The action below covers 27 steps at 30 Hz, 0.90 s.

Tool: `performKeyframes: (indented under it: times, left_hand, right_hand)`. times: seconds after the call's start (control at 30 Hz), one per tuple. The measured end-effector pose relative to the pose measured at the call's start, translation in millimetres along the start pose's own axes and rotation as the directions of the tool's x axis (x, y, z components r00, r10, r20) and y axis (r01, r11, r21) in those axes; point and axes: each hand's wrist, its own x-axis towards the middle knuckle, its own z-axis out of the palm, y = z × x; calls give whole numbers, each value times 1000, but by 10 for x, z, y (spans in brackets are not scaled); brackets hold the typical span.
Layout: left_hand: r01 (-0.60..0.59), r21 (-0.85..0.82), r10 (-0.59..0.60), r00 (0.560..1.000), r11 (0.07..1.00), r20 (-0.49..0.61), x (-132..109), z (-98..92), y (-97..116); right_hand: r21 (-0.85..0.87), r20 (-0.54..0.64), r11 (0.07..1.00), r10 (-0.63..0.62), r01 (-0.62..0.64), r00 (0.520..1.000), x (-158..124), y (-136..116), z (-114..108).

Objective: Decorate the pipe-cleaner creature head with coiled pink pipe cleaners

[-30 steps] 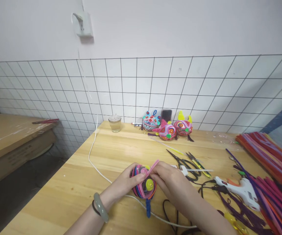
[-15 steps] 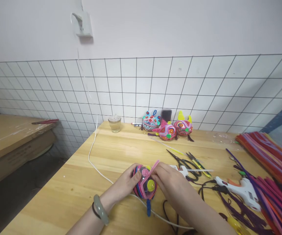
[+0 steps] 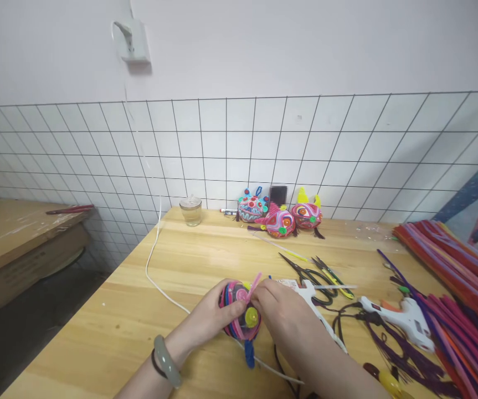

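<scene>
Low in the middle of the view, a round craft ball [image 3: 231, 323] wrapped in pink, blue and dark fuzzy strips shows a yellow button-like disc and a blue loop at its bottom. My left hand [image 3: 217, 310] grips it from the left, thumb lying across its front. A pink pipe cleaner [image 3: 256, 281] stands up from the ball's face, and my right hand [image 3: 278, 310] pinches it against the ball; its fingertips are partly hidden. Just behind my right hand lies a white glue gun [image 3: 308, 292], partly covered by the hand.
Black scissors [image 3: 311, 277] and yellow-black pliers [image 3: 334, 277] lie beyond my right hand. A second glue gun [image 3: 405, 321], purple tassels and bundled pipe cleaners [image 3: 450, 271] fill the right. Finished craft balls [image 3: 280, 221] and a glass [image 3: 191, 212] stand by the wall. A white cord [image 3: 155, 280] crosses the table.
My left thumb has moved across the ball's front, onto the pink strip. My right fingers have shifted lower and closer to the ball, and less of the pipe cleaner sticks out.
</scene>
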Motion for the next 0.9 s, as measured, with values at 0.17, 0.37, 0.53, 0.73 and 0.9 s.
performKeyframes:
  times: [0.17, 0.37, 0.53, 0.73, 0.9]
  left_hand:
    - [-21, 19, 21, 1000, 1000, -17, 6, 18, 16]
    - [-3, 1, 3, 1000, 1000, -11, 5, 26, 9]
    - [15, 20, -14, 1000, 1000, -18, 3, 23, 16]
    - [18, -22, -19, 999, 1000, -51, 20, 20, 8]
    - [58, -112, -63, 997, 992, -39, 24, 28, -1]
  right_hand:
    - [34, 44, 999, 31, -32, 999, 42, 31, -27]
    - [1, 77, 1000, 28, -28, 997, 17, 21, -11]
    - [94, 58, 994, 45, -50, 997, 29, -14, -26]
    - [248, -20, 963, 114, -106, 993, 75, -43, -121]
    - [349, 6, 928, 134, -127, 991, 79, -35, -155]
